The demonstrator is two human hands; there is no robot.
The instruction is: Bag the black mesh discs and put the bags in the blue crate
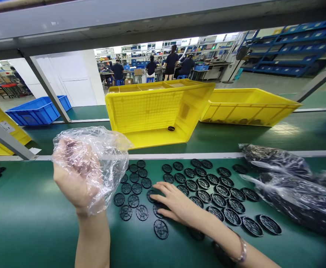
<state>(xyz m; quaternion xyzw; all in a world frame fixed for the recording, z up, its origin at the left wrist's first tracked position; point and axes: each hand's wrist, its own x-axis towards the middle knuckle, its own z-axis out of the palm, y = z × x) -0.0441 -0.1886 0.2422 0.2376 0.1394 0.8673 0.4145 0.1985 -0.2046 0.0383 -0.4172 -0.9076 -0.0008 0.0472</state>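
Left hand (73, 171): closed on crumpled clear plastic bag (108, 156), raised over the belt.
Right hand (176, 203): open, fingers spread over black mesh discs (204, 196).
Discs: many lie loose on green conveyor belt (40, 227); others remain in plastic bags (297, 197), right.

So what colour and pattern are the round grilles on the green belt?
The round plastic grilles are black with a spoked web pattern; the head view shows it.

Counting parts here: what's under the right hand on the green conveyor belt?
Round black mesh discs lie beneath the bare right hand; those under its palm are hidden.
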